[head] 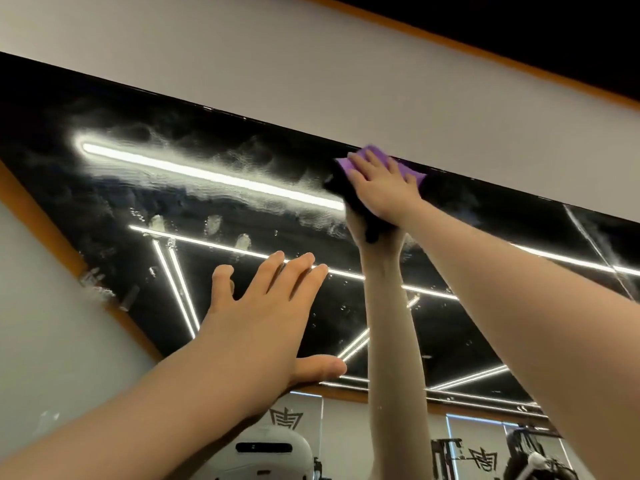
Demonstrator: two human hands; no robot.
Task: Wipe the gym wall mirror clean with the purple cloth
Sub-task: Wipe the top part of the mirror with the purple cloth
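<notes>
The wall mirror fills the middle of the head view and reflects a dark ceiling with bright light strips. A broad smeared, hazy band and several fingerprint marks cover its upper left part. My right hand presses the purple cloth flat against the glass just below the mirror's top edge, fingers spread and straight. Only the cloth's edges show around the hand. My left hand lies flat on the glass lower down, fingers spread, thumb out to the right. The reflection of my right arm rises below the cloth.
A pale wall runs above the mirror's top edge, with an orange trim line and dark ceiling beyond. At the bottom, the mirror reflects gym machines and a white headset.
</notes>
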